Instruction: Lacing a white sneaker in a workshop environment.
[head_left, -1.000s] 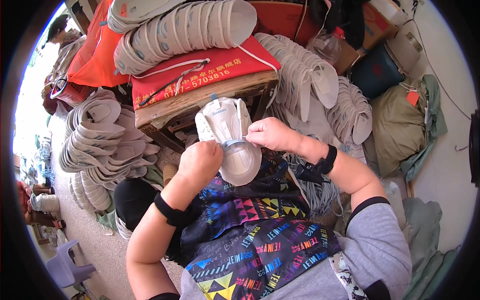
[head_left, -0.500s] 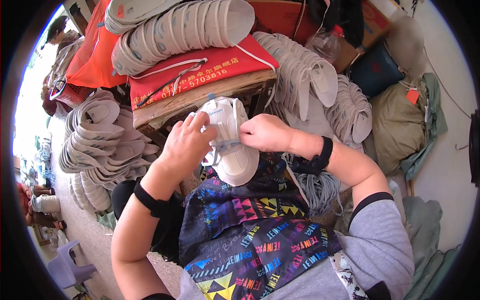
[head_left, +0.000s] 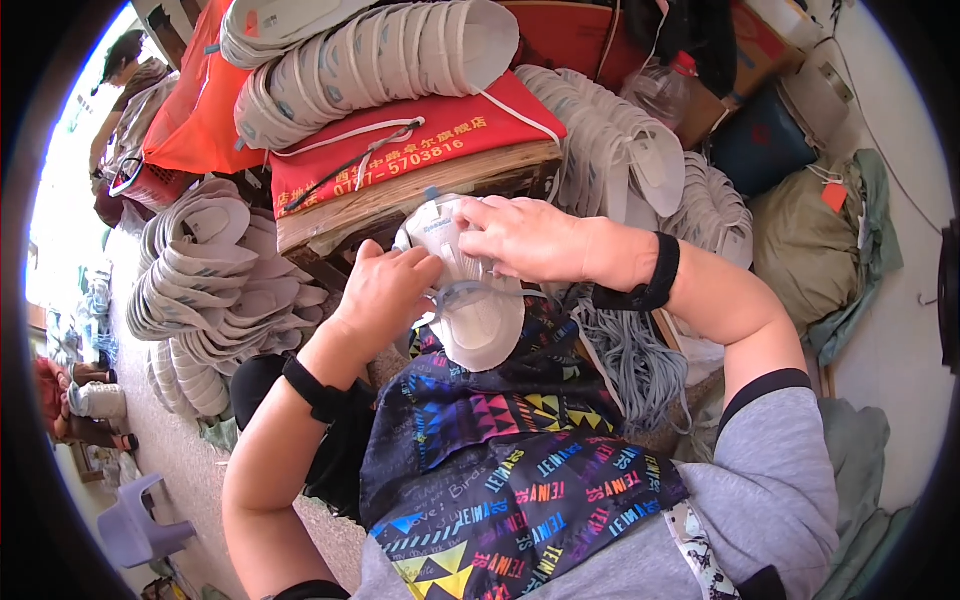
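A white shoe upper (head_left: 482,330) with a mesh toe rests toe-down over my apron, toe toward me. A grey-blue shoelace (head_left: 462,288) crosses it above the toe, its free end trailing to the right. My left hand (head_left: 385,292) is closed on the upper's left edge beside the lace, fingertips bent together. Higher up, my right hand (head_left: 535,240) lies across the upper's right side with its fingers curled over the eyelet area near the tongue; what its fingertips pinch is partly hidden. A grey-blue tab (head_left: 432,193) sticks up at the upper's far end.
Right behind the upper is a wooden bench (head_left: 420,190) with a red bag (head_left: 400,150) and nested shoe uppers (head_left: 370,70). More piled uppers (head_left: 200,260) stand at left. A bundle of grey laces (head_left: 635,355) hangs at right, near an olive sack (head_left: 810,240). Another person (head_left: 130,90) is far left.
My right hand has moved up and leftward from the upper's right edge to over its tongue area. The lace now lies looser, with an end stretched to the right. My left hand has shifted slightly down.
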